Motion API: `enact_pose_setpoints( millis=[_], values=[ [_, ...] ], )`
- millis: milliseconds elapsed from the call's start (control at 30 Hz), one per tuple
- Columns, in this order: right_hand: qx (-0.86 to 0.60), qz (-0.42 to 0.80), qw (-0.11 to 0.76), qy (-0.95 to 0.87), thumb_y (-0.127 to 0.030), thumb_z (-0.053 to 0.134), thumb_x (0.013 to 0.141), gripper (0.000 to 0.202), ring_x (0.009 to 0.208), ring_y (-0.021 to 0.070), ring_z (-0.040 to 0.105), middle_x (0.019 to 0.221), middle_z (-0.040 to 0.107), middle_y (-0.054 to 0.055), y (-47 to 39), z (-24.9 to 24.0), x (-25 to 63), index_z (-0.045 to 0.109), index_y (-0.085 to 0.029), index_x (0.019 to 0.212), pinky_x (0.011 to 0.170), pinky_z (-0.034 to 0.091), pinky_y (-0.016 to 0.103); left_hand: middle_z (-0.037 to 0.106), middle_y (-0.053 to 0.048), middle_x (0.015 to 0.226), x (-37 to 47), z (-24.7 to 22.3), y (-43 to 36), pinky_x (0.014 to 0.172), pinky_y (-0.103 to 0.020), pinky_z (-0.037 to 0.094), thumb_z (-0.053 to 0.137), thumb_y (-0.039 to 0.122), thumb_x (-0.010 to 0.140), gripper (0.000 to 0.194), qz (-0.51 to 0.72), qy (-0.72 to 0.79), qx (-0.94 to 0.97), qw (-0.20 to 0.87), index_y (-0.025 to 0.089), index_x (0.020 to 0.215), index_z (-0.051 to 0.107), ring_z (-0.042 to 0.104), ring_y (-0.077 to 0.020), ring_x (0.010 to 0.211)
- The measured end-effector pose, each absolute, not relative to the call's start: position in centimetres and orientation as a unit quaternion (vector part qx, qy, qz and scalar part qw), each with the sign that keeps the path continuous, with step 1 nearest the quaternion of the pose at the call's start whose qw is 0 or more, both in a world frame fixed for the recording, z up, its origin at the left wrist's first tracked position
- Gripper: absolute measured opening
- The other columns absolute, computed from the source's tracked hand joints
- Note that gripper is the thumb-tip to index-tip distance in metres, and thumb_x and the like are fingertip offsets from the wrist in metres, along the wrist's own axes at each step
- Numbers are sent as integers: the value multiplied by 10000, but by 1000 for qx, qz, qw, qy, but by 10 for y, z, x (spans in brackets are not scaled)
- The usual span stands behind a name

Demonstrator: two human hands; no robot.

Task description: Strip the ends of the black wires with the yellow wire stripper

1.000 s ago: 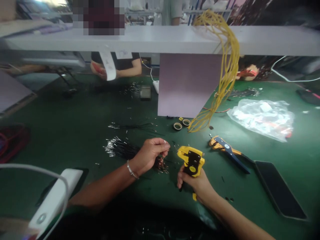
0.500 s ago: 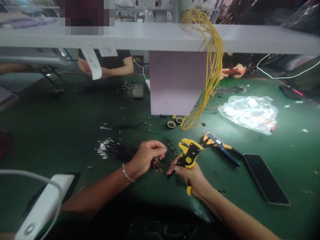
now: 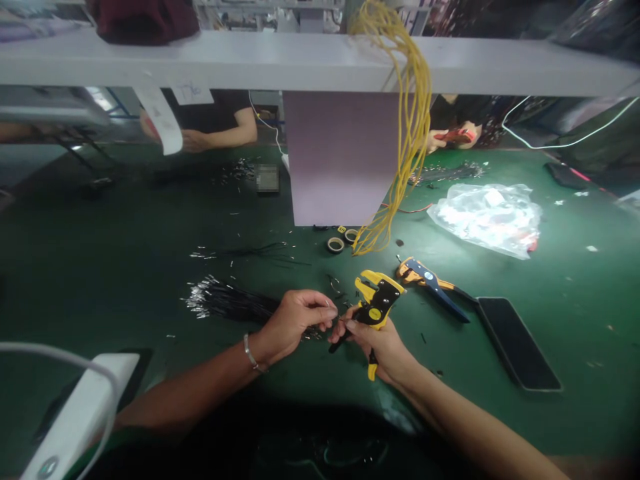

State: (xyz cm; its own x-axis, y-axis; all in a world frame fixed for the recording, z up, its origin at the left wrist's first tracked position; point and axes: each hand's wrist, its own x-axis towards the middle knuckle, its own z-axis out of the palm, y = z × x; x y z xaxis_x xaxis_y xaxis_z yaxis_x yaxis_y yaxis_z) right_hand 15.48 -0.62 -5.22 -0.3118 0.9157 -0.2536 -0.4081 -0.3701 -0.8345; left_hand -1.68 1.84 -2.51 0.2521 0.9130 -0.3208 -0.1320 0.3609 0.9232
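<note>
My right hand (image 3: 383, 343) is wrapped round a yellow and black wire stripper (image 3: 376, 307), whose jaws point up and away. The thumb and fingers of my left hand (image 3: 295, 323) are pinched together on a thin wire, mostly hidden by the fingers. The fingertips of both hands nearly meet just left of the stripper. Beside and partly behind my left hand lies a bundle of black wires (image 3: 235, 300) with pale metal ends fanned to the left. A few loose black wires (image 3: 255, 252) lie farther back.
A second wire stripper (image 3: 433, 283), blue and orange, lies to the right beside a dark phone (image 3: 520, 343). Yellow wires (image 3: 413, 133) hang from the white shelf (image 3: 240, 63). Tape rolls (image 3: 335, 245) and a clear plastic bag (image 3: 490, 217) lie behind. Co-workers' hands (image 3: 197, 140) show across the table.
My left hand has shifted slightly down and right, bringing its fingertips close to my right hand's fingers. The stripper stays in my right hand. The whole view has shifted a little.
</note>
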Motion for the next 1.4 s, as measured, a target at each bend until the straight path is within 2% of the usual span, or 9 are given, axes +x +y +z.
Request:
enact_pose_setpoints(
  millis=[300, 600, 1067, 1267, 1400],
  values=[
    [-378, 747, 449, -313, -278, 745, 708, 172, 655, 215, 654, 659, 678, 19, -4, -48, 156, 605, -189, 756, 683, 508, 368, 625, -19, 544, -19, -21, 23, 508, -236, 409, 754, 228, 624, 134, 384, 482, 375, 693, 125, 677, 686, 526, -100, 481],
    [-402, 737, 444, -312, -290, 762, 679, 210, 653, 223, 658, 660, 683, 25, -3, -46, 156, 598, -180, 750, 678, 505, 375, 625, -19, 551, -25, -23, 29, 490, -220, 387, 754, 238, 646, 144, 411, 497, 379, 664, 128, 702, 680, 531, -98, 492],
    [-452, 683, 443, -365, -143, 640, 607, 155, 698, 222, 636, 701, 684, 25, 7, -31, 171, 638, -179, 758, 714, 482, 357, 618, -9, 575, -31, -29, 40, 510, -232, 416, 737, 181, 658, 96, 471, 508, 390, 607, 131, 705, 671, 543, -101, 515],
    [-446, 706, 418, -357, -130, 618, 581, 185, 675, 216, 627, 702, 682, 20, 4, -34, 167, 632, -183, 758, 693, 482, 359, 621, -11, 563, -32, -27, 40, 514, -238, 413, 733, 178, 657, 87, 467, 514, 397, 599, 132, 696, 670, 537, -101, 503],
    [-456, 679, 447, -362, -135, 618, 591, 175, 697, 224, 636, 685, 687, 24, 6, -34, 170, 638, -181, 759, 710, 479, 357, 621, -18, 555, -32, -21, 40, 518, -236, 409, 733, 178, 646, 92, 460, 518, 392, 606, 124, 678, 666, 541, -103, 508]
  ],
)
